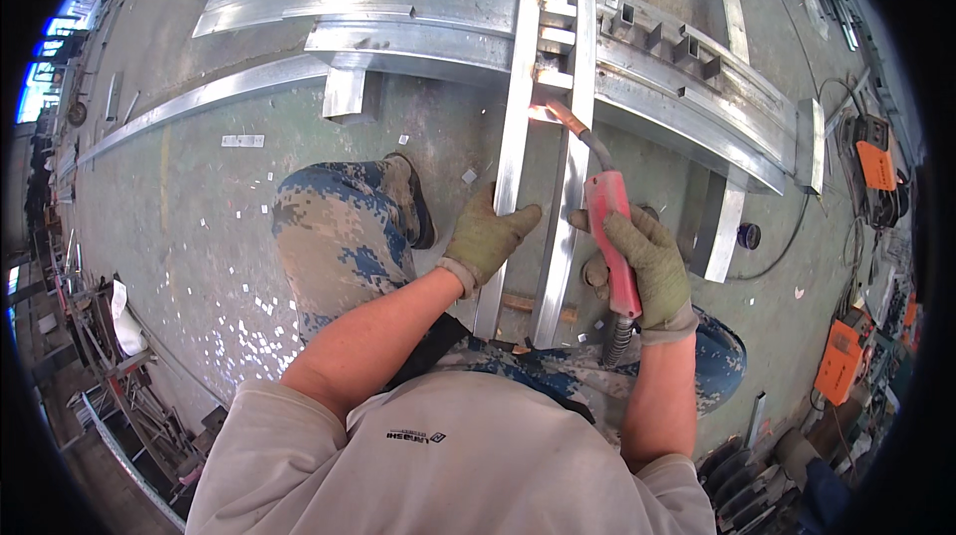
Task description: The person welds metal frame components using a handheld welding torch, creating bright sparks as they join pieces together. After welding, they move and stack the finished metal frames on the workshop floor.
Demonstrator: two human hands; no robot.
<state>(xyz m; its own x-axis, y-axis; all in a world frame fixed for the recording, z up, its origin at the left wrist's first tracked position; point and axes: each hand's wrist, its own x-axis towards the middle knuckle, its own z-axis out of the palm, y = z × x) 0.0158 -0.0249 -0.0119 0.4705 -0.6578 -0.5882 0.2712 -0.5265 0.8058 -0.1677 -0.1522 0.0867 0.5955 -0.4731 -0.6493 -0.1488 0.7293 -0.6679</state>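
Observation:
My right hand [649,261], in a green work glove, is wrapped around the red handle of a welding torch [609,212]. The torch's bent neck points up and left, and an orange glow shows at its copper tip, beside the inner edge of the left metal tube [515,142]. My gloved left hand [490,239] grips that same tube lower down, thumb across its top. Parallel to it runs the right metal tube [564,192], passing just left of the torch handle. Short cross pieces [556,40] sit between the two tubes farther away.
Both tubes lie across wide metal beams [418,42]; short square stubs [687,49] stand on the right-hand beam. Orange machines [876,165] and cables line the right side. White scraps [249,341] litter the floor at left. A metal rack [119,386] stands at far left.

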